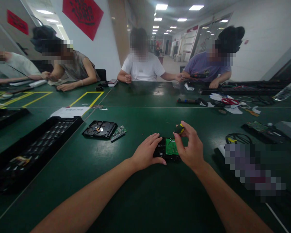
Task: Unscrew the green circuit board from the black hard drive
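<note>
A black hard drive (162,150) with a green circuit board (170,146) facing up lies flat on the dark green table, in the middle. My left hand (147,151) grips its left end, fingers along the far edge and thumb along the near edge. My right hand (192,147) pinches the black and yellow handle of a screwdriver (180,128) over the drive's right side. The screwdriver points down toward the circuit board; whether its tip sits in a screw I cannot tell. A tiny part, perhaps a screw (142,134), lies beyond my left hand.
Left of my hands are another opened drive (100,129), a loose circuit board (119,132) and a long black tray (70,123) holding small parts. Cables (237,139), a blurred-out object (252,168) and a device with a board (262,129) lie right. Several people sit across the table.
</note>
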`<act>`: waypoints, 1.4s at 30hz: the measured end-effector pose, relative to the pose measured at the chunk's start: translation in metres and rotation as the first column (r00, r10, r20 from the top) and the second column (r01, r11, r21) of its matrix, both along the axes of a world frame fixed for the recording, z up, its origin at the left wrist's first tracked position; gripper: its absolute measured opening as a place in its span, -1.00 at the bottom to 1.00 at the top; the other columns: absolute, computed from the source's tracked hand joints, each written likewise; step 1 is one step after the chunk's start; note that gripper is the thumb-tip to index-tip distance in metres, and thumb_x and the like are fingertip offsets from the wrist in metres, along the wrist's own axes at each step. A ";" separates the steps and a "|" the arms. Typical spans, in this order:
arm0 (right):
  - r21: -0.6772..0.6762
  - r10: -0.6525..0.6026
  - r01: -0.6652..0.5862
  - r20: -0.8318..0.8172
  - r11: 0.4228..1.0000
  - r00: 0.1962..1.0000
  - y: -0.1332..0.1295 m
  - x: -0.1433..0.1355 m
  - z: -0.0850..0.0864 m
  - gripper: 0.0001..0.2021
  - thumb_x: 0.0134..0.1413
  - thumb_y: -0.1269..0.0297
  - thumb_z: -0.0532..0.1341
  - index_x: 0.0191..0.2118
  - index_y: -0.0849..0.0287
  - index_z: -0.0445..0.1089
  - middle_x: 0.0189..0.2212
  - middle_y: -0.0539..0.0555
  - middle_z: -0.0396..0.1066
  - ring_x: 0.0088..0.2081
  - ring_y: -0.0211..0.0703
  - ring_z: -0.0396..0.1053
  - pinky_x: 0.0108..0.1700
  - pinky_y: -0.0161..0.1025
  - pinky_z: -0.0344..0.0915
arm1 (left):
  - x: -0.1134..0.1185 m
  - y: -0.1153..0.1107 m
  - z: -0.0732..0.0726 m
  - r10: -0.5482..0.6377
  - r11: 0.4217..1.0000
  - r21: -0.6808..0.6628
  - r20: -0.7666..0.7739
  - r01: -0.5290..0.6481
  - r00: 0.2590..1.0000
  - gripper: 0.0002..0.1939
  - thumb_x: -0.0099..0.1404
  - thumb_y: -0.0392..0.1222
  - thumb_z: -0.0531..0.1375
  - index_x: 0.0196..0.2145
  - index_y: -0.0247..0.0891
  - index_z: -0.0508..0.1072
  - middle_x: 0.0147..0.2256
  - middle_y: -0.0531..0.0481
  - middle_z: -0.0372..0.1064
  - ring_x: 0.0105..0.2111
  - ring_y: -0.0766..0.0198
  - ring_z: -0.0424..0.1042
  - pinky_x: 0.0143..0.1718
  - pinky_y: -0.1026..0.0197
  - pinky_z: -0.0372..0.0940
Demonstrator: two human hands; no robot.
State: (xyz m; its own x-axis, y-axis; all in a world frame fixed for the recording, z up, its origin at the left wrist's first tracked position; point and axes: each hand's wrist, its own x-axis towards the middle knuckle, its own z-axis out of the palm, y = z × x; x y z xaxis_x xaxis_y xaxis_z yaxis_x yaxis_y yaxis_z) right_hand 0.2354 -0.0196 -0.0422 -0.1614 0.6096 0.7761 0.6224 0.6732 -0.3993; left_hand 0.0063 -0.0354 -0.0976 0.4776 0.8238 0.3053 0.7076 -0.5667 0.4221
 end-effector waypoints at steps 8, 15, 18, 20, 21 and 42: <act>0.015 0.067 -0.067 0.015 0.998 0.998 0.003 0.004 -0.001 -0.50 0.37 0.27 0.29 0.34 -0.05 0.20 0.09 0.18 0.42 -0.07 -0.02 0.54 -0.06 0.03 0.60 | 0.002 -0.003 -0.005 0.235 0.971 0.039 0.001 -0.235 0.972 0.04 0.17 0.44 0.38 0.38 -0.24 0.26 0.41 -0.41 0.15 0.43 -0.30 0.15 0.39 -0.34 0.14; 0.039 0.092 -0.092 -0.002 0.995 0.996 0.005 0.003 -0.002 -0.50 0.40 0.35 0.23 0.36 -0.06 0.20 0.10 0.16 0.43 -0.13 -0.08 0.52 -0.09 -0.02 0.59 | -0.002 0.000 -0.007 0.231 0.972 -0.052 0.078 -0.227 0.970 -0.07 0.21 0.21 0.47 0.38 -0.21 0.27 0.40 -0.36 0.17 0.40 -0.24 0.22 0.36 -0.24 0.24; 0.016 0.115 -0.115 0.002 0.993 0.993 0.005 0.004 -0.003 -0.48 0.41 0.35 0.21 0.39 -0.08 0.17 0.10 0.15 0.44 -0.16 -0.09 0.52 -0.08 -0.01 0.59 | -0.004 0.002 -0.007 0.197 0.977 -0.099 0.110 -0.187 0.974 -0.07 0.24 0.11 0.48 0.42 -0.17 0.23 0.44 -0.32 0.11 0.41 -0.16 0.22 0.38 -0.16 0.23; 0.004 0.117 -0.117 -0.003 0.993 0.993 0.005 0.005 -0.003 -0.47 0.41 0.31 0.22 0.40 -0.09 0.16 0.09 0.15 0.44 -0.17 -0.08 0.52 -0.09 0.00 0.59 | -0.005 0.003 -0.007 0.175 0.981 -0.109 0.124 -0.162 0.977 -0.06 0.24 0.08 0.48 0.43 -0.13 0.20 0.45 -0.28 0.10 0.42 -0.14 0.22 0.39 -0.16 0.23; 0.002 0.114 -0.114 -0.004 0.993 0.993 0.005 0.005 -0.003 -0.47 0.41 0.29 0.23 0.40 -0.09 0.16 0.07 0.15 0.44 -0.17 -0.07 0.52 -0.11 0.00 0.59 | -0.005 0.003 -0.006 0.165 0.983 -0.107 0.131 -0.151 0.978 -0.06 0.24 0.06 0.49 0.44 -0.11 0.19 0.45 -0.27 0.11 0.42 -0.14 0.21 0.39 -0.16 0.22; 0.065 0.056 -0.057 0.005 0.996 0.998 0.009 0.012 -0.001 -0.47 0.37 0.27 0.27 0.37 -0.08 0.21 0.00 0.13 0.44 -0.17 -0.07 0.49 -0.08 -0.03 0.57 | 0.035 -0.054 0.023 -0.017 0.945 0.326 0.004 0.015 1.000 -0.67 0.56 -0.08 0.15 0.18 -0.25 0.40 0.03 -0.23 0.47 -0.11 0.06 0.57 -0.18 0.05 0.56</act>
State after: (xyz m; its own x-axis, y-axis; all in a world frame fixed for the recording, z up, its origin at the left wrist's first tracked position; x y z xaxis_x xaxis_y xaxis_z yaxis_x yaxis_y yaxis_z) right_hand 0.2478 -0.0109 -0.0429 -0.1970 0.5473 0.8134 0.5839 0.7320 -0.3511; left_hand 0.0418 -0.0898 -0.0751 0.4872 0.6710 0.5589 0.6951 -0.6854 0.2169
